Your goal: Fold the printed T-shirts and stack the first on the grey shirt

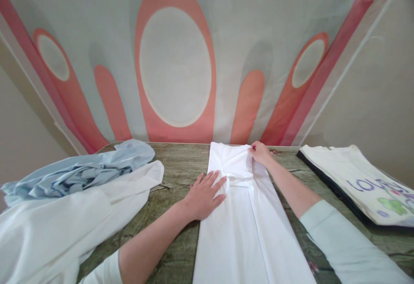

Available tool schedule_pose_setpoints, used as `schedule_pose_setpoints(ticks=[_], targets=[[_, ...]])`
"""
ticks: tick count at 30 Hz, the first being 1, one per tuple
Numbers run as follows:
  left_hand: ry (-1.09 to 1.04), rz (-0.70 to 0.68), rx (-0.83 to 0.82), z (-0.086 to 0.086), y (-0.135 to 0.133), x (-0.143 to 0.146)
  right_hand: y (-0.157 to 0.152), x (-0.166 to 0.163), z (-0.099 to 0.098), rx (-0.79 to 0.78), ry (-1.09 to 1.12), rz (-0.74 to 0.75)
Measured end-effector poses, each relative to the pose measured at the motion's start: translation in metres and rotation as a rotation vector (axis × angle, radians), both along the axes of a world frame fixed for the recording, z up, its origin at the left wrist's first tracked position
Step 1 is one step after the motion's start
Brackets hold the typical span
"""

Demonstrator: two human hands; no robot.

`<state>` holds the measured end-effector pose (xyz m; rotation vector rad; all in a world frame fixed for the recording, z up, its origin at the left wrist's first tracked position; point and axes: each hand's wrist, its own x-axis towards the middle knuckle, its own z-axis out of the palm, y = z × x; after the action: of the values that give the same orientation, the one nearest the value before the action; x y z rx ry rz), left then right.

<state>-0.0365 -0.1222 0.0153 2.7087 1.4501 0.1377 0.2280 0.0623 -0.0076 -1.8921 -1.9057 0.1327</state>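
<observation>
A white garment lies folded into a long strip down the middle of the table, its far end near the back edge. My left hand rests flat on the left side of the strip, fingers spread over the cloth. At the far right corner, my right hand pinches the edge of the fabric between thumb and fingers. Small creases run across the cloth between both hands. Which kind of garment it is cannot be made out.
Left of me lie a crumpled light-blue garment and a loose white cloth. A stack of folded clothes, its top one white with printed letters, sits at the right. Behind the wood-patterned table hangs a pink-and-grey backdrop.
</observation>
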Motion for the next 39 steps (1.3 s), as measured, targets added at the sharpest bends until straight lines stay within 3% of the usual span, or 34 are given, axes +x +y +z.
schedule_pose_setpoints(ticks=[6,13,15,19,22,33,39], targets=[[-0.003,-0.020,-0.028,0.001,0.001,-0.001,-0.008,-0.010,-0.005,0.048,0.027,-0.006],[-0.021,-0.012,-0.054,0.002,0.001,0.000,-0.034,0.003,0.007,0.076,0.071,0.052],[-0.031,-0.014,-0.050,0.001,0.001,0.000,-0.054,0.008,0.010,0.032,0.131,0.192],[-0.050,-0.019,-0.031,-0.002,0.001,-0.001,-0.100,0.014,0.017,0.007,0.236,0.618],[-0.050,-0.025,-0.020,-0.004,0.002,-0.001,-0.124,0.016,0.017,0.086,0.237,0.757],[-0.035,-0.028,0.007,-0.004,0.002,-0.001,-0.126,0.016,0.004,0.322,0.010,0.689],[-0.012,0.014,0.009,-0.002,0.000,0.002,-0.125,0.017,0.001,0.265,-0.064,0.746]])
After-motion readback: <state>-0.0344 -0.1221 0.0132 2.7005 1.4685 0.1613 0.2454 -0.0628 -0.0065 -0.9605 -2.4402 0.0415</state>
